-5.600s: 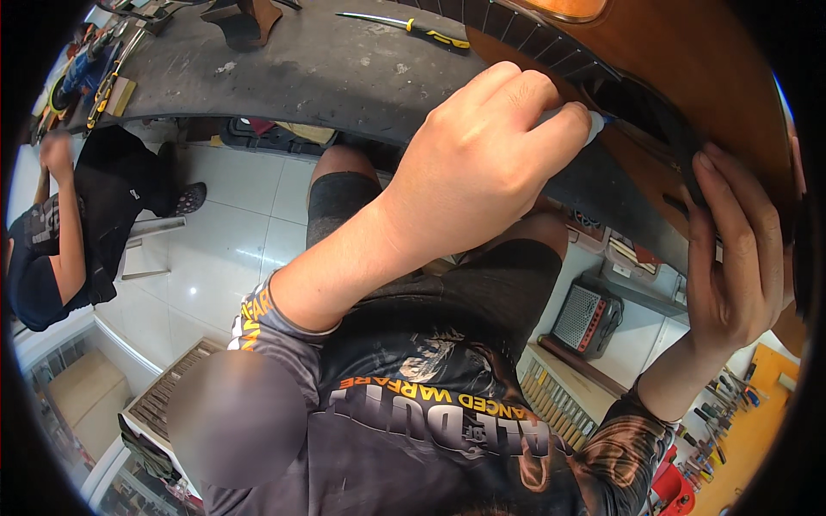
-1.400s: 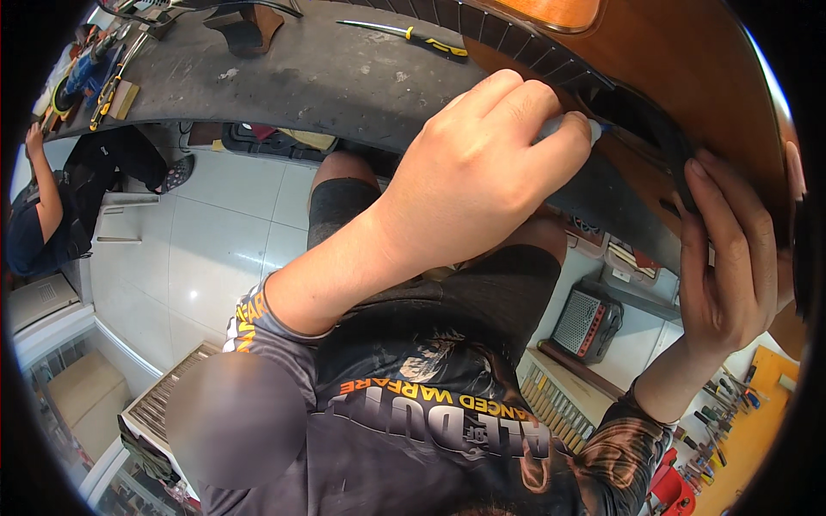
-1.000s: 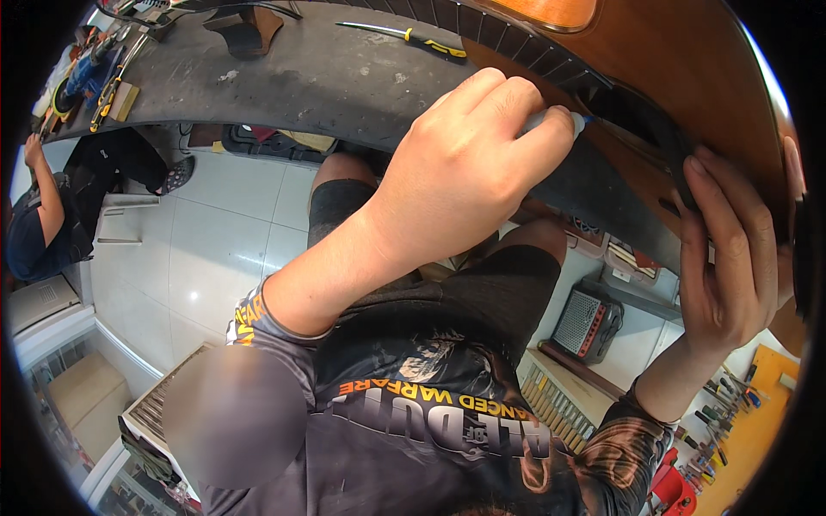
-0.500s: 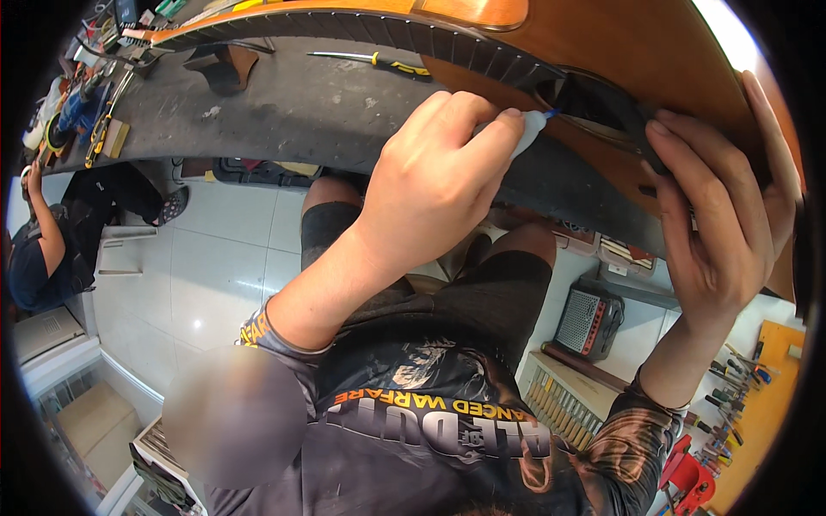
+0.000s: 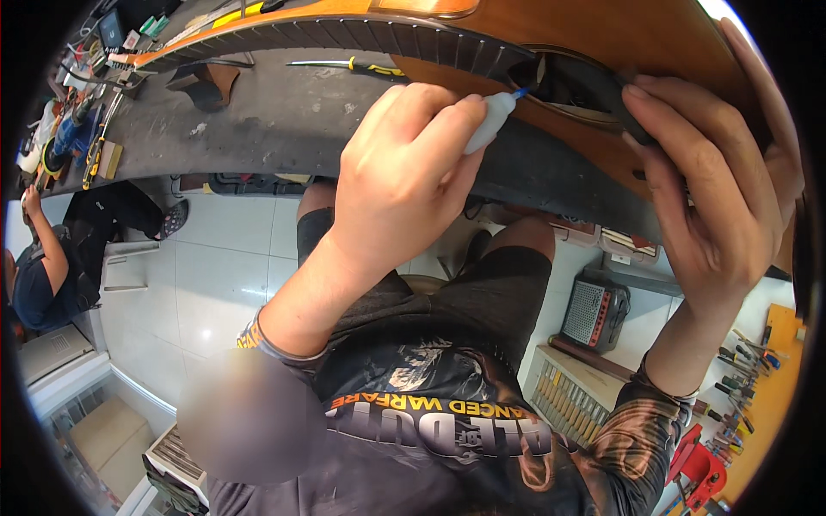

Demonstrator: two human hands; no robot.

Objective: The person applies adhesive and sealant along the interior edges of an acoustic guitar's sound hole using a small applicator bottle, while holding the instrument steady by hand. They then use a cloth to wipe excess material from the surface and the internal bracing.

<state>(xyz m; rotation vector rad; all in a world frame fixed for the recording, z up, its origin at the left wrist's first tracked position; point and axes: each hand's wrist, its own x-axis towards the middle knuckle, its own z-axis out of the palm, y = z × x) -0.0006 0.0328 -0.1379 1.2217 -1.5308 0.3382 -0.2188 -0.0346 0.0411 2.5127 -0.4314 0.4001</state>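
A glossy orange-brown acoustic guitar (image 5: 585, 39) lies across the workbench, its dark fretboard (image 5: 344, 34) stretching to the left. My left hand (image 5: 404, 172) is closed around a small white squeeze bottle (image 5: 490, 125). The bottle's blue tip points up and right, close to the near rim of the sound hole (image 5: 568, 82). Between thumb and fingers, my right hand (image 5: 718, 172) grips a black curved piece (image 5: 635, 107) at the right side of that hole. What this piece is cannot be made out. A finger stretches along the guitar at far right.
On the dark bench (image 5: 284, 120) lie a yellow-and-black screwdriver (image 5: 374, 67) and a dark curved stand (image 5: 206, 82). Tools crowd the bench's left end, where another person (image 5: 52, 258) sits. Below right are a speaker box (image 5: 594, 314) and a red clamp-like tool (image 5: 697, 460).
My left hand has drawn the bottle a little left and down, away from the black piece. The black piece has shifted slightly left and up, and more of the sound hole shows.
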